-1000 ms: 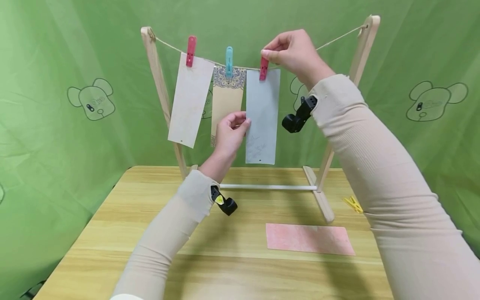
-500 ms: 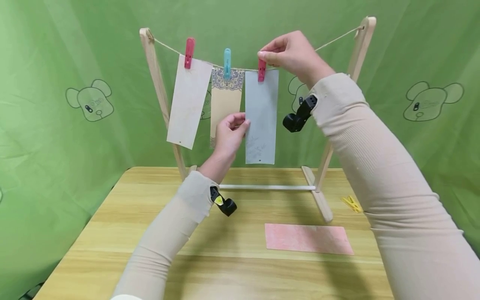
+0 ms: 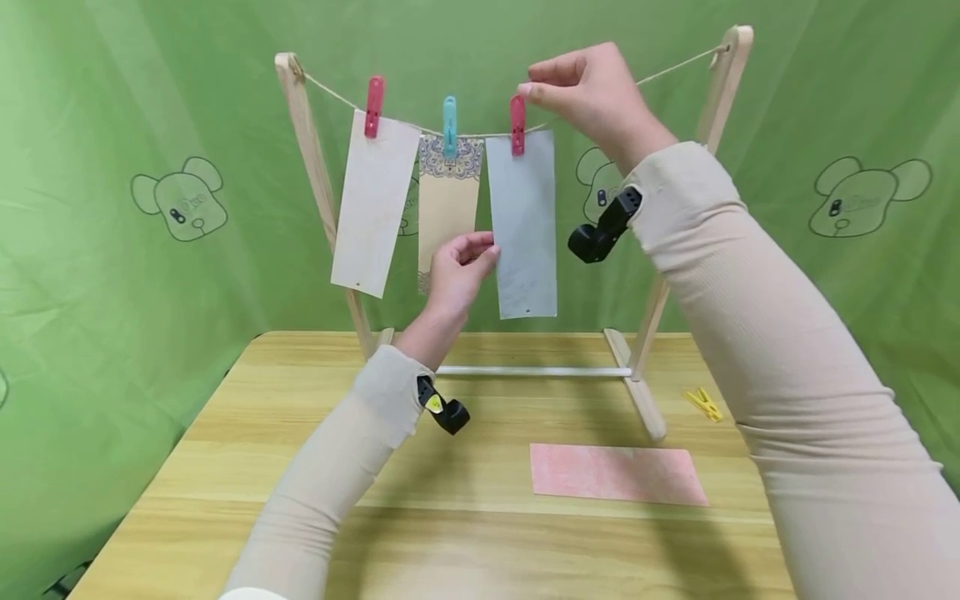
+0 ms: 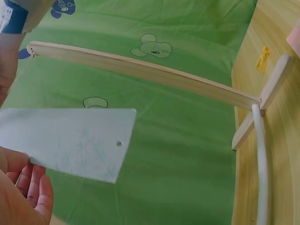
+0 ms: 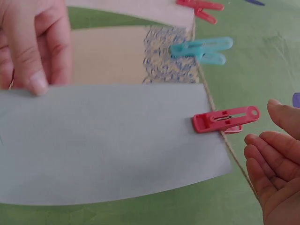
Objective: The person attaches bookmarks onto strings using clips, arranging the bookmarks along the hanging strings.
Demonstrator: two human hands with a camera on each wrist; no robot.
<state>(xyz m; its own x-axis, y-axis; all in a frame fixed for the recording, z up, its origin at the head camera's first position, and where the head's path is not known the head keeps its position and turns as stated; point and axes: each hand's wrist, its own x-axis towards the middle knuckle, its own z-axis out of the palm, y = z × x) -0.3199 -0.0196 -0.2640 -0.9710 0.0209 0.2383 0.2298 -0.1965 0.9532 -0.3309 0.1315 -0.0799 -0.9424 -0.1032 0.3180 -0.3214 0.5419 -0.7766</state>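
Note:
A pale blue bookmark with a small hole at its lower end hangs from the string under a red clothespin. My left hand pinches its left edge, thumb in front; faint leaf drawings show in the left wrist view. Just off the clothespin's upper end is my right hand; in the right wrist view its thumb and fingers are apart with nothing between them. Farther left hang a patterned beige bookmark on a blue clothespin and a whitish bookmark on another red clothespin.
The string runs between two wooden posts joined low by a white rod. A pink bookmark lies on the wooden table, and a yellow clothespin is farther right. Green cloth is behind.
My right hand has let go of the red clothespin and shifted slightly up and right. The pale blue bookmark's lower end has swung a little to the right. The left hand stays at its edge.

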